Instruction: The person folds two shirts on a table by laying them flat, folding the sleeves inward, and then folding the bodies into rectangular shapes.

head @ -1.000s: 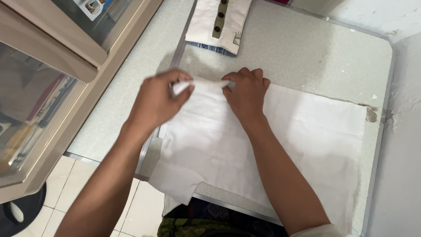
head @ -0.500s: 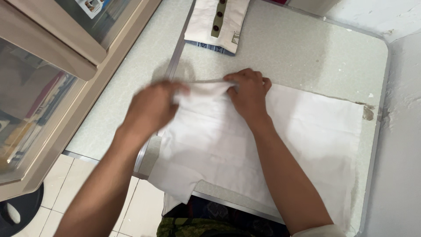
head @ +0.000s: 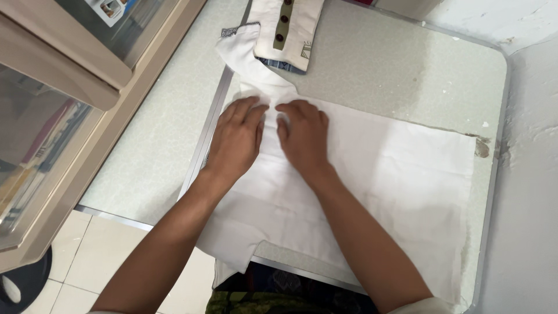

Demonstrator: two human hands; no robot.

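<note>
Worktop (head: 407, 64): speckled pale green with a metal edge, beside a cabinet (head: 64, 87) and tiled floor (head: 116, 250)
White shirt (head: 378, 174): spread flat across the worktop, one sleeve (head: 247, 61) stretched up to the far edge
Left hand (head: 235, 139): open, palm flat on the shirt near the sleeve's base
Right hand (head: 303, 136): open, fingers spread, pressing the shirt just beside the left hand
Folded shirt (head: 288, 29): cream with dark buttons, at the far edge, touching the sleeve

Garment (head: 372, 174): spread on the table (head: 407, 75). Sleeve (head: 247, 58): extends from the garment's far-left corner. Folded shirt (head: 290, 29): behind the garment, touching the sleeve. Both hands (head: 235, 139) (head: 302, 136): flat on the garment's left part.
</note>
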